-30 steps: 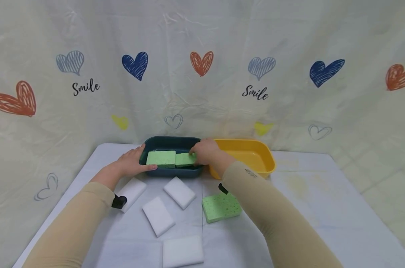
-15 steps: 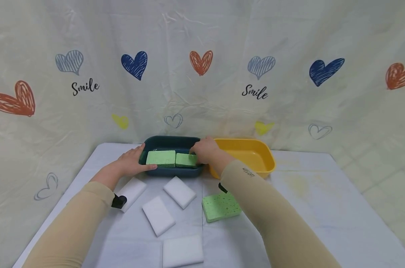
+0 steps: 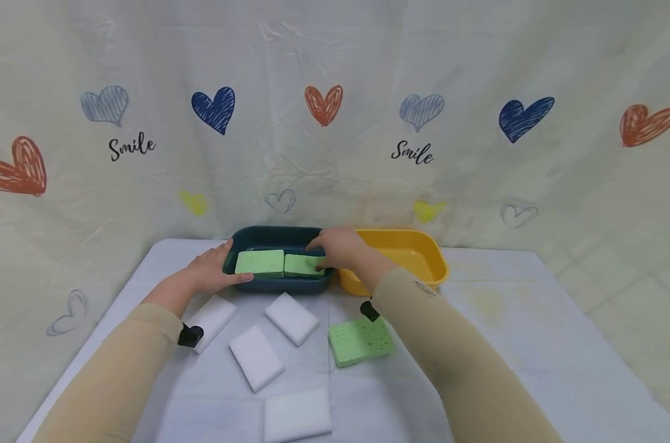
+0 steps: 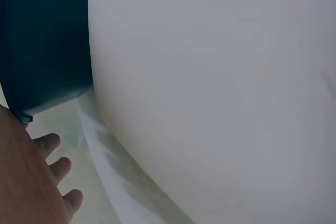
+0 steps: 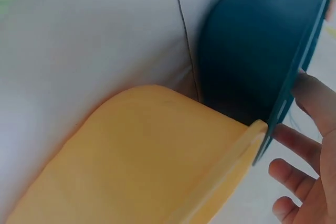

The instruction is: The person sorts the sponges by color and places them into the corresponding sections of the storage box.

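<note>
A dark teal tub (image 3: 298, 285) stands at the back of the table in the head view. Two green sponges, a left one (image 3: 259, 263) and a right one (image 3: 303, 265), lie side by side in it. My left hand (image 3: 210, 269) rests against the tub's left end, fingers spread along the side and thumb across the front rim. Over the tub's right end is my right hand (image 3: 340, 249), its thumb and fingers apart, thumb close to the right sponge. In the right wrist view, its fingers (image 5: 298, 142) are spread by the teal rim.
A yellow tub (image 3: 441, 271) stands right beside the teal one. In front lie a green sponge (image 3: 360, 341) and several white sponges, one at the front (image 3: 297, 414), others in the middle (image 3: 257, 358), near the tub (image 3: 292, 318) and by the left wrist (image 3: 211, 321). A curtain hangs behind.
My right thumb and fingers have spread apart and let go of the right sponge, which lies in the tub. The left hand keeps its place; the head view has shifted slightly.
</note>
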Motion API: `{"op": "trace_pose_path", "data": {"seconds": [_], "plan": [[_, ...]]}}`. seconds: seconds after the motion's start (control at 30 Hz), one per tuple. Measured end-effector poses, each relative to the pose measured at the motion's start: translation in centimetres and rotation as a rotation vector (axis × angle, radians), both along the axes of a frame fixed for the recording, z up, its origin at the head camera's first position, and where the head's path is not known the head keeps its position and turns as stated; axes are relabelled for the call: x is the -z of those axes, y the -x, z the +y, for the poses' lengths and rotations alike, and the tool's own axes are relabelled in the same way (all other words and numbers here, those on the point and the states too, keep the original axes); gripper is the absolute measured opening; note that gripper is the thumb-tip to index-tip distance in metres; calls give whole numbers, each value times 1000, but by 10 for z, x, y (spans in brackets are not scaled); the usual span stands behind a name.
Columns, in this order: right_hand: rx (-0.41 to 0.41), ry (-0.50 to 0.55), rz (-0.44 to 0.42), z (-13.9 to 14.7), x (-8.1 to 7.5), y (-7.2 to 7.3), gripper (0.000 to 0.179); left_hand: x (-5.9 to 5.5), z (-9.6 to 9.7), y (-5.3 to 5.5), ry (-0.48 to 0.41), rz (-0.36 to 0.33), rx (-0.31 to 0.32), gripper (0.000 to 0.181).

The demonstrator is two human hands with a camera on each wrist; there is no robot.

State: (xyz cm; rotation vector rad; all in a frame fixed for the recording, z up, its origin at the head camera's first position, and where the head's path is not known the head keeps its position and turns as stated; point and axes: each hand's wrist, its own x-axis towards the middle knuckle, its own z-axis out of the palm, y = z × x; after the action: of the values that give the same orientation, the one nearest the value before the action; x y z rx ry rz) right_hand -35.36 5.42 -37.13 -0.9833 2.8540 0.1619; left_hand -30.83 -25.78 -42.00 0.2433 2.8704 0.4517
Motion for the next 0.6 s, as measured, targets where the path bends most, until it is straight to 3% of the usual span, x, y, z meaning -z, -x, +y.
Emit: {"op": "trace_pose_path", "data": {"seconds": [0.27,0.6], "plan": [[16,102,-52,14,-11,-12,57,4,-4,-1,-25,6,-3,130],[6,136,-25,36,-25,-36,55,0,-1,-3,-6,16,10,128]]}}
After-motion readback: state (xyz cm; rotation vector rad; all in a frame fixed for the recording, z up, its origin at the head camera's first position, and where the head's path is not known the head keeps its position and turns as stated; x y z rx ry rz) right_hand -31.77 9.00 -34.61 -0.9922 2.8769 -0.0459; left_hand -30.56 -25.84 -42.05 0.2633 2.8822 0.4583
